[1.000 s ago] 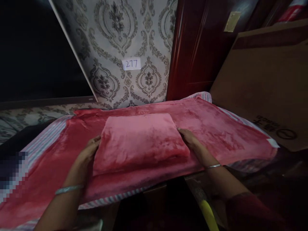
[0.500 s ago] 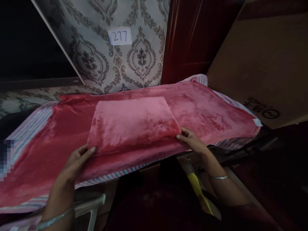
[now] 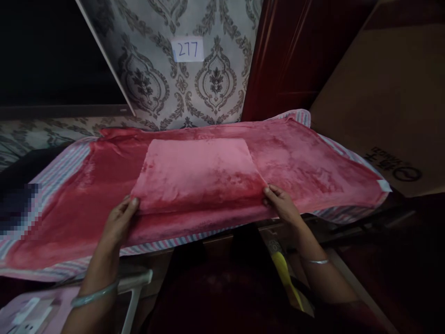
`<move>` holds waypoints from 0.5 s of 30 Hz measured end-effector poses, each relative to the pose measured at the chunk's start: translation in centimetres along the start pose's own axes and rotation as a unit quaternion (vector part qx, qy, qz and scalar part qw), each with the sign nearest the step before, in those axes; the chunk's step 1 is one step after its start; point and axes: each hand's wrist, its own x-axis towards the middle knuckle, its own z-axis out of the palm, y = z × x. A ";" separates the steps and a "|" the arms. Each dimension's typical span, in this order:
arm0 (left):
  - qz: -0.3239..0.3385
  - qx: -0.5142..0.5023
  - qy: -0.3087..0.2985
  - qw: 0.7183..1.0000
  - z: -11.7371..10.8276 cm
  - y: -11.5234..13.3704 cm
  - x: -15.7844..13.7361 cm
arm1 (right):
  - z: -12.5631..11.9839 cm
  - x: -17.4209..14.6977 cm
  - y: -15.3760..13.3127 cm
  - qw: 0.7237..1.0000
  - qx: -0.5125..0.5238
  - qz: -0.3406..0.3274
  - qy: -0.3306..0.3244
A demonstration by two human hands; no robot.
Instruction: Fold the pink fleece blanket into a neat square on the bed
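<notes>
One folded pink cloth (image 3: 200, 171), long axis side to side, lies between left hand (image 3: 120, 218) and right hand (image 3: 283, 204), each pinching a near corner.

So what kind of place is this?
Probably a room in someone's home: there's damask-patterned wallpaper, a large dark screen, likely a television, and a folded plush pink cloth.
</notes>
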 end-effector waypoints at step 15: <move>0.062 0.003 0.014 0.998 0.6 -0.4 -0.5 | 0.5 -0.2 0.6 0.996 -0.040 -0.054 0.060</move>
